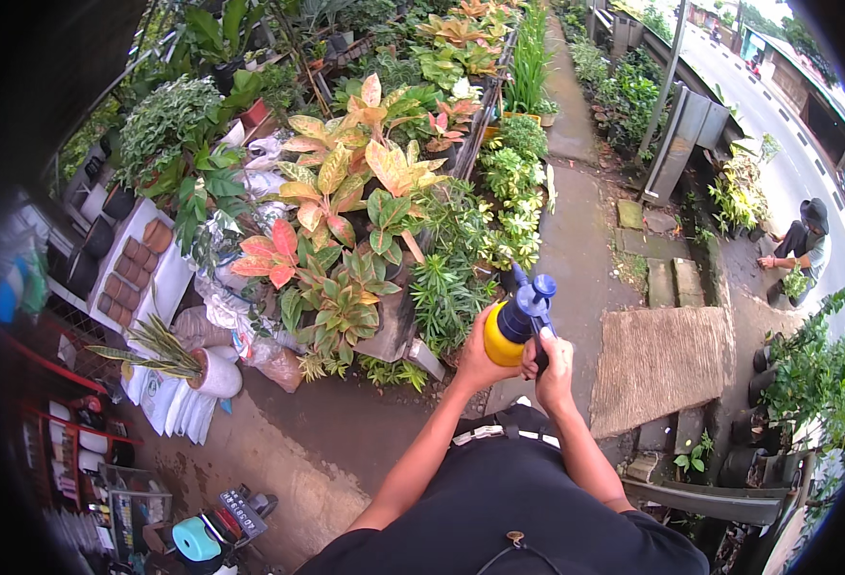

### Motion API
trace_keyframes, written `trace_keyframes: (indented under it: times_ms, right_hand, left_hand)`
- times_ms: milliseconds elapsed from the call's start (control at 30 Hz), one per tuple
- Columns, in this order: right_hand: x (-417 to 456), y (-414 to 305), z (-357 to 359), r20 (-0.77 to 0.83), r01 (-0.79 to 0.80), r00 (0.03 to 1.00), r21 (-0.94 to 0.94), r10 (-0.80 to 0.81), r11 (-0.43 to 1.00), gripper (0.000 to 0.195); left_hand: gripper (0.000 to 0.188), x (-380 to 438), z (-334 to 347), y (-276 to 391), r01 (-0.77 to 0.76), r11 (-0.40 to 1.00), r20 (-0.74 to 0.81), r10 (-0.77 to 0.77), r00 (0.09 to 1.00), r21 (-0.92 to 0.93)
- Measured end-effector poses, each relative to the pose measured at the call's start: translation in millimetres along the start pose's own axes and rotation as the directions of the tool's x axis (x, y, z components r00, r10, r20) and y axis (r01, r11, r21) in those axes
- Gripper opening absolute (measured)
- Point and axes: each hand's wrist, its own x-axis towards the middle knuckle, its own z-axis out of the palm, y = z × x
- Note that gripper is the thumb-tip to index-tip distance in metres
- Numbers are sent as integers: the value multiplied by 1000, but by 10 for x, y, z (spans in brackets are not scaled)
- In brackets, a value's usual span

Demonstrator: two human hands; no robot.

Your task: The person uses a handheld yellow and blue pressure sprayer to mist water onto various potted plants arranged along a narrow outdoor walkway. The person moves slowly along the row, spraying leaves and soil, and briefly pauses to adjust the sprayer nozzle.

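A pressure sprayer with a yellow bottle [501, 336] and a blue pump head [520, 313] is held in front of my waist. My left hand [478, 359] wraps the side of the yellow bottle. Around the blue handle [541, 334] curl the fingers of my right hand [553, 368], its thumb near the top. The blue nozzle [518, 273] points away from me, towards low green-and-yellow leafy plants [512, 194]. Left of the sprayer grow red-edged aglaonema plants [343, 295] and narrow-leaved green plants [447, 287].
A wet concrete path [573, 237] runs ahead, with a ribbed concrete slab [659, 366] on the right. Another person [803, 248] squats by the road. At left stand a snake plant in a white pot [217, 375], stacked terracotta pots [131, 266] and a parked motorcycle [232, 525].
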Motion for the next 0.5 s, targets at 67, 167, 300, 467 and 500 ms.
trace_keyframes:
  times_ms: [67, 167, 300, 467, 500]
  right_hand:
    - [33, -12, 11, -12, 2, 1000, 40, -2, 999, 47]
    - [-6, 13, 72, 90, 64, 994, -109, -54, 992, 49]
    - [-53, 37, 113, 149, 66, 988, -196, -37, 978, 51]
    - [-75, 151, 101, 204, 86, 978, -214, -42, 973, 50]
    - [-94, 161, 120, 206, 87, 978, -214, -42, 973, 50]
  left_hand:
    - [124, 16, -16, 33, 22, 998, 6, -22, 1000, 61]
    - [124, 0, -42, 26, 41, 999, -12, -41, 999, -18]
    - [125, -88, -59, -62, 9, 999, -84, -12, 996, -33]
    - [124, -150, -106, -233, -35, 999, -126, 30, 992, -34]
    - [123, -173, -118, -222, -25, 998, -122, 18, 992, -53]
